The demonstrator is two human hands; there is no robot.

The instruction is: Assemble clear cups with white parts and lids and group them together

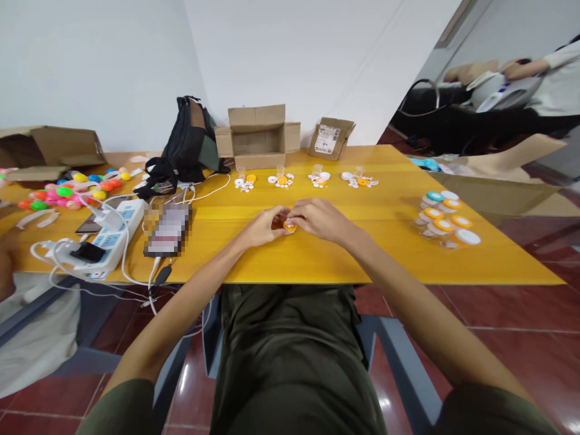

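In the head view, an orange round lid (pixel 290 227) is at the middle of the table, between my two hands. My left hand (pixel 265 227) is closed around its left side with curved fingers. From the right, my right hand (pixel 319 217) reaches over it with thumb and fingertips pinched at the top. Something small and white shows in the lid, partly covered by the fingers. Beyond my hands lie several groups of small white and orange parts (pixel 281 180), each with a small clear cup (pixel 318 170).
Several clear jars with orange, white and teal lids (pixel 453 220) stand at the right. On the left are a power strip (pixel 118 232) with cables, a phone (pixel 170 231), colourful plastic balls (pixel 63 192) and a backpack (pixel 188 142). Cardboard boxes (pixel 258 160) line the back; a person (pixel 559 84) is far right.
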